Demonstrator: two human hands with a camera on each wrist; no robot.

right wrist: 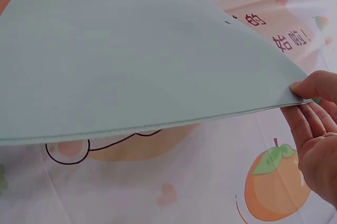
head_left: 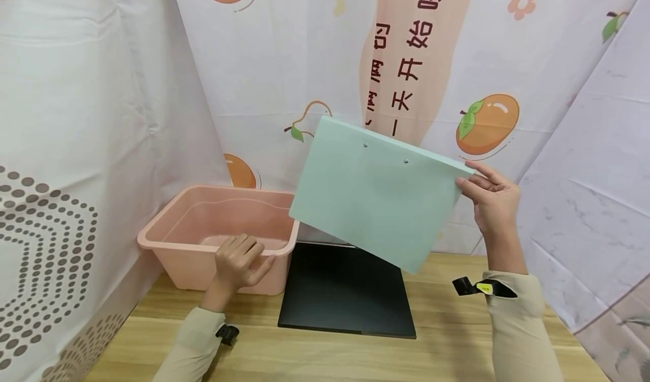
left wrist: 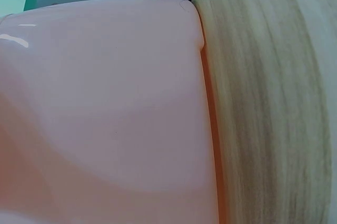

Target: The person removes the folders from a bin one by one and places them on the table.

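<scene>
My right hand (head_left: 495,198) pinches the upper right corner of a mint-green file folder (head_left: 376,193), thumb on the near face. The folder hangs tilted in the air, its lower right corner pointing down, with two small metal rivets near its top edge. In the right wrist view, the folder (right wrist: 131,61) spreads out from the pinching fingers (right wrist: 310,124). On the left, my left hand (head_left: 238,260) grips the near rim of a pink plastic tub (head_left: 203,266), fingers bent over the edge. The left wrist view shows the tub's smooth outer wall (left wrist: 116,92) but not that hand.
A flat black rectangular item (head_left: 347,292) lies on the wooden table (head_left: 447,314) just right of the tub, partly beneath the raised folder in the head view. A fruit-patterned curtain (head_left: 315,43) hangs behind, with more cloth along both sides.
</scene>
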